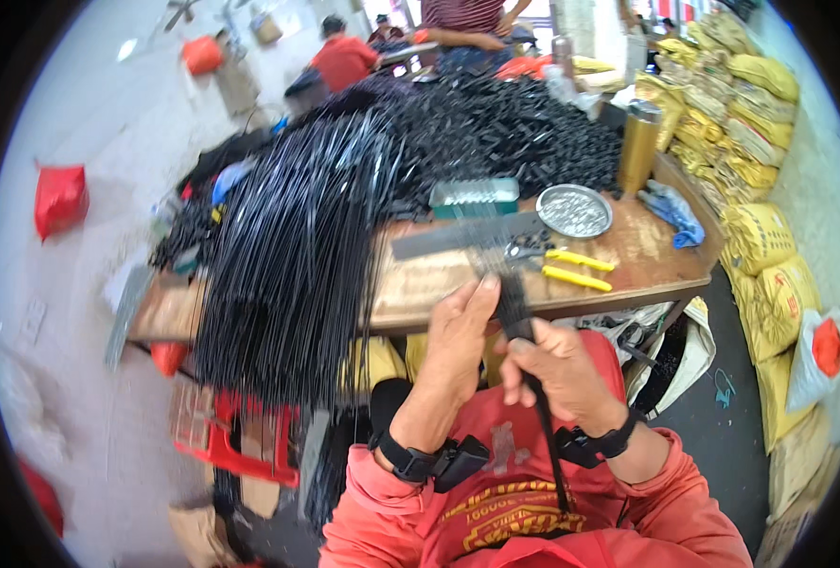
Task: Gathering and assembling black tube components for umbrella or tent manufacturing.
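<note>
Left hand: thumb at the upper end of the black bundle; pinch uncertain.
Right hand: clamped round it before the red apron, seemingly keeping it aligned.
Desk: yellow-handled pliers, handles rightward, likely for reach; long strips overhang the edge.

"How is the floor?"
"Pale at left, dark at right."
"What stands there?"
"A wooden table, and a red stool near its left end."
"The right wall?"
"Pale, with yellow sacks piled along it."
</note>
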The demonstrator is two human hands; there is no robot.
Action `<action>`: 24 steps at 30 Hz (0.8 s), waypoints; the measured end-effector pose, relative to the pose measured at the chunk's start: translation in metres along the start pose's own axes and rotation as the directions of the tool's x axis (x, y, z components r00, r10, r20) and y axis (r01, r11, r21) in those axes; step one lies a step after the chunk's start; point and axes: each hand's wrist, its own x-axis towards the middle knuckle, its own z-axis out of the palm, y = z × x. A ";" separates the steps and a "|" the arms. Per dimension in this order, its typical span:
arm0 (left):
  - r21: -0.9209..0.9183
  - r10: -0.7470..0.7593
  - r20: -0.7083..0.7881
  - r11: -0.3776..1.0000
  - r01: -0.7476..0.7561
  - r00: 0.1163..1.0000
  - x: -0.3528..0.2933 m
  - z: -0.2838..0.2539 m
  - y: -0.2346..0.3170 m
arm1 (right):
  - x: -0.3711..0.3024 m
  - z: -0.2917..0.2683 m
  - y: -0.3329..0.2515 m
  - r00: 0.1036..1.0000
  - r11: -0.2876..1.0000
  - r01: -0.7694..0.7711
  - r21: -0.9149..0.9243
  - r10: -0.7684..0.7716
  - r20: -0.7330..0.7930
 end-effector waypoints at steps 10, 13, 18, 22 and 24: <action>0.017 0.264 0.054 0.964 -0.265 0.963 0.017 -0.033 -0.042 | 0.002 -0.034 0.007 0.976 0.972 -0.209 0.110 0.200 0.088; 0.397 0.235 0.162 0.874 -0.281 0.958 0.019 -0.032 -0.041 | -0.001 -0.037 0.001 0.947 0.954 -0.289 0.081 0.273 0.168; 0.205 0.182 -0.099 0.966 -0.159 0.978 0.021 -0.020 -0.062 | 0.000 -0.025 -0.005 0.923 0.932 -0.361 -0.008 0.359 0.138; 0.216 0.229 -0.051 0.953 -0.213 0.972 0.021 -0.024 -0.061 | 0.002 -0.028 -0.002 0.929 0.932 -0.356 0.069 0.344 0.138; 0.223 0.199 -0.033 0.957 -0.187 0.980 0.024 -0.027 -0.053 | 0.007 -0.033 0.002 0.935 0.939 -0.330 0.095 0.312 0.168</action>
